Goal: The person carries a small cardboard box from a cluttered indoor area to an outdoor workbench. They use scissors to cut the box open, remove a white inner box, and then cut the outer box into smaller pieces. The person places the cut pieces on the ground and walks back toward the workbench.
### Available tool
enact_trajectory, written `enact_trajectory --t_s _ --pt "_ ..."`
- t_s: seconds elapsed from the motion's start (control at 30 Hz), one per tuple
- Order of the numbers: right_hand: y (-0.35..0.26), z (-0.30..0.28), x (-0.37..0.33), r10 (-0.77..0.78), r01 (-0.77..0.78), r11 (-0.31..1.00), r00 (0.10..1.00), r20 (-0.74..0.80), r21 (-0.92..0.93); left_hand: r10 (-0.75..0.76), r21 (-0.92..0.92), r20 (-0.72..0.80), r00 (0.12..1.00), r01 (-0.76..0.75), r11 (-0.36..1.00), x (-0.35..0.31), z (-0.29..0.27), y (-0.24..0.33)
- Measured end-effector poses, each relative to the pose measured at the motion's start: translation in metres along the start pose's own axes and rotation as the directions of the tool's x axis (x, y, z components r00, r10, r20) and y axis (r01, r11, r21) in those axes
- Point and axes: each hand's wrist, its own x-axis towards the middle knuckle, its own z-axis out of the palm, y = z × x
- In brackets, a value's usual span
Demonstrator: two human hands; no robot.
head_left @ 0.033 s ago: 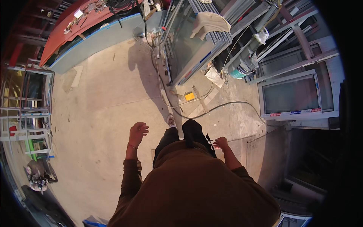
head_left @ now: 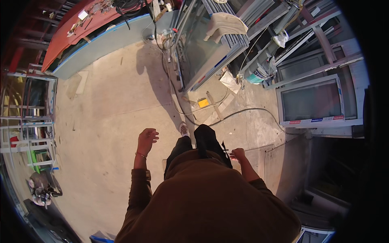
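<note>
My left hand (head_left: 147,140) hangs over the bare concrete floor, left of my body. Its fingers are loosely bent and apart, with nothing in them, and a thin bracelet circles the wrist. Close to my right thigh is my right hand (head_left: 238,154), fingers a little apart and no object visible in it. A black strap (head_left: 224,148) hangs from my clothing right beside that hand. Neither hand touches a tool or frame. Between them, my shoe (head_left: 184,129) points forward on the floor.
Ahead, a dark hose (head_left: 247,109) crosses the floor near a yellow object (head_left: 203,103). Stacked metal profiles and glass panes (head_left: 206,67) lean there. Framed windows (head_left: 312,101) stand at right, a red-covered bench (head_left: 73,32) at far left, and frame racks (head_left: 38,121) along the left.
My left hand has risen very slightly forward. My right hand and the surroundings look almost the same.
</note>
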Motion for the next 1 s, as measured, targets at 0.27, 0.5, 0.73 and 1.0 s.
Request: enact_trajectory --t_s 0.27,0.5,0.73,1.0 --pt "-0.049 0.022 0.013 -0.002 0.002 1.000 0.999 -0.044 0.000 0.001 -0.058 0.024 1.000 0.000 0.998 0.077 -0.015 0.038" --pt "-0.149 0.056 0.037 -0.336 0.333 0.942 0.939 0.079 0.045 -0.116 -0.119 0.058 0.991 0.123 0.985 0.086 -0.020 0.019" --pt "-0.197 0.085 0.026 -0.421 0.426 0.904 0.903 0.091 -0.048 -0.147 -0.110 0.070 0.987 0.154 0.982 0.114 -0.027 0.012" --pt "-0.232 0.105 0.044 -0.280 0.316 0.936 0.935 0.219 -0.156 -0.164 0.113 0.052 0.985 0.157 0.981 0.145 -0.004 -0.023"
